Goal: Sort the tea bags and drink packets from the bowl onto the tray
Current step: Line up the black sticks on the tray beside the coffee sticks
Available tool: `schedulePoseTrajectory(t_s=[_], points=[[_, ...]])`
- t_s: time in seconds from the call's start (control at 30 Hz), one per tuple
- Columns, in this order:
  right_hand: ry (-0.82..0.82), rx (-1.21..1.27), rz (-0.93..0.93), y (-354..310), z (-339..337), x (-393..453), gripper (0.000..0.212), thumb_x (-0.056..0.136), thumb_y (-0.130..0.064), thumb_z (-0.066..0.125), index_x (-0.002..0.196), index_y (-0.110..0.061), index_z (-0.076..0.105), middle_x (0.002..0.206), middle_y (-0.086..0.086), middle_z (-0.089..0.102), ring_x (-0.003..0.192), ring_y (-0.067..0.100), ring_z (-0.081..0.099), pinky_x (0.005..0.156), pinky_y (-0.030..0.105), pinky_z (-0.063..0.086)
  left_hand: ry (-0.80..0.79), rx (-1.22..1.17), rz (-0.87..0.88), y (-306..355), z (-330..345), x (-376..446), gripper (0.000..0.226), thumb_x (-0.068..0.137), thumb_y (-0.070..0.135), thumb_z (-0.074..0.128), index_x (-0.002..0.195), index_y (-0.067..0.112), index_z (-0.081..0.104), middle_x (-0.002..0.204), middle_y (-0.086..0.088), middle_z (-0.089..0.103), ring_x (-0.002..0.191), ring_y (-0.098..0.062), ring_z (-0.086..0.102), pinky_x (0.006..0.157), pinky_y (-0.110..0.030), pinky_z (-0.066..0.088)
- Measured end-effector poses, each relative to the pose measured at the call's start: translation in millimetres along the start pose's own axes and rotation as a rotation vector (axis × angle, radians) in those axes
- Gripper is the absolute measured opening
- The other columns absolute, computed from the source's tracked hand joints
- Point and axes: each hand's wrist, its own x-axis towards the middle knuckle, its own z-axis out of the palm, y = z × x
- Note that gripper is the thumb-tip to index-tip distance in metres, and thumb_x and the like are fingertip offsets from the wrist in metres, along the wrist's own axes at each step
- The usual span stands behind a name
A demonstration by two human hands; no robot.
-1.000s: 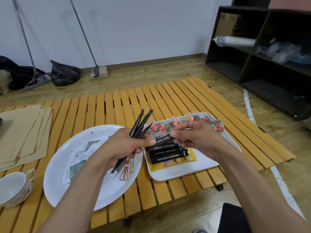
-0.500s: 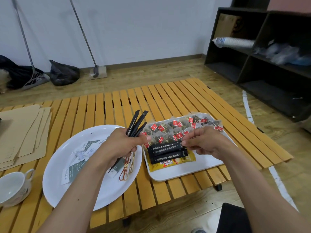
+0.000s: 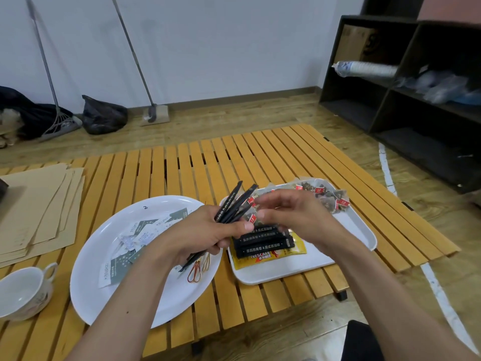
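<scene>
Left hand (image 3: 200,237) grips a bundle of black stick packets (image 3: 234,203) above the bowl (image 3: 86,290). Right hand (image 3: 291,217), blurred, hovers over the tray (image 3: 361,230); its grip cannot be told.

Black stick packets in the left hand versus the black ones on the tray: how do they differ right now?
The held black stick packets fan upward, gripped by the left hand; the tray black packets lie flat, stacked side by side on a yellow packet. Both sets look like the same slim black sticks.
</scene>
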Motion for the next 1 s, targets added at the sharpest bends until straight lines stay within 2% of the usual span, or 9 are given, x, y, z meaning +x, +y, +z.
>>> schedulePoseTrajectory(t_s=[0.1,0.23,0.33,0.4,0.53,0.73,0.87,0.93,1.0], points=[[-0.040,0.023,-0.045,-2.6,8.0,1.0,0.018,0.086,-0.015,0.079,0.104,-0.011,0.076,0.097,0.011,0.077,0.078,0.013,0.068,0.060,0.025,0.049,-0.047,-0.047,-0.019,2.2,3.1,-2.3,0.027,0.086,0.035,0.079,0.099,0.013,0.070,0.074,0.001,0.064,0.053,-0.007,0.048,0.045,-0.017,0.035],[-0.074,0.097,-0.003,-3.5,4.2,-2.5,0.025,0.086,-0.021,0.079,0.106,-0.008,0.073,0.086,0.013,0.076,0.078,0.016,0.072,0.060,0.024,0.051,-0.078,0.052,0.013,1.0,1.0,-3.0,0.026,0.082,0.035,0.083,0.098,0.017,0.075,0.069,-0.004,0.052,0.054,-0.010,0.043,0.049,-0.020,0.033],[-0.089,0.097,0.025,-1.2,6.3,-2.7,0.017,0.087,-0.008,0.077,0.102,-0.003,0.072,0.083,0.015,0.075,0.077,0.018,0.071,0.060,0.023,0.053,-0.094,0.060,0.037,0.5,4.5,-2.5,0.012,0.080,0.029,0.085,0.082,0.026,0.073,0.059,0.004,0.047,0.052,-0.010,0.040,0.049,-0.021,0.031],[-0.042,0.170,0.094,-1.2,3.1,-1.3,0.016,0.086,0.002,0.074,0.101,0.001,0.070,0.079,0.014,0.073,0.073,0.017,0.070,0.060,0.023,0.054,-0.072,0.053,0.035,1.7,5.0,-1.8,0.017,0.082,0.032,0.083,0.088,0.022,0.071,0.058,0.006,0.052,0.052,-0.009,0.043,0.050,-0.021,0.033],[0.046,0.271,0.175,1.0,-13.5,0.6,0.023,0.083,0.007,0.071,0.101,-0.006,0.067,0.078,0.012,0.071,0.074,0.022,0.066,0.064,0.029,0.055,-0.014,0.000,-0.023,0.4,-8.7,-4.7,0.030,0.083,0.040,0.079,0.095,0.015,0.068,0.072,0.001,0.064,0.055,-0.007,0.051,0.048,-0.019,0.038],[0.054,0.218,0.142,1.0,-22.1,0.1,0.023,0.086,0.007,0.067,0.104,-0.007,0.069,0.074,0.007,0.070,0.064,0.013,0.063,0.063,0.026,0.054,0.098,-0.055,-0.050,-4.7,-24.6,-4.2,0.034,0.082,0.026,0.083,0.108,0.008,0.070,0.065,0.004,0.062,0.058,-0.009,0.051,0.049,-0.021,0.038],[-0.056,0.127,0.039,0.2,-26.7,-2.1,0.036,0.088,0.003,0.070,0.118,-0.017,0.070,0.090,0.012,0.071,0.077,0.016,0.066,0.068,0.025,0.055,0.114,-0.146,-0.082,-2.4,-22.5,-4.5,0.034,0.089,0.023,0.077,0.115,0.004,0.067,0.073,0.001,0.072,0.055,-0.007,0.050,0.045,-0.017,0.036],[-0.053,0.067,0.018,1.8,-25.6,-2.1,0.026,0.087,-0.002,0.074,0.110,-0.014,0.076,0.093,0.015,0.074,0.075,0.016,0.065,0.067,0.021,0.055,0.100,-0.192,-0.100,-2.2,-22.6,-3.9,0.032,0.091,0.023,0.074,0.116,0.004,0.066,0.075,-0.001,0.072,0.053,-0.007,0.048,0.043,-0.017,0.034],[-0.002,0.035,0.026,3.2,-23.4,-0.8,0.015,0.088,-0.010,0.075,0.103,-0.011,0.078,0.085,0.012,0.075,0.070,0.011,0.066,0.062,0.018,0.053,0.088,-0.219,-0.119,-1.9,-23.2,-2.9,0.030,0.093,0.023,0.072,0.116,0.005,0.068,0.075,-0.002,0.069,0.052,-0.007,0.047,0.041,-0.016,0.033]])
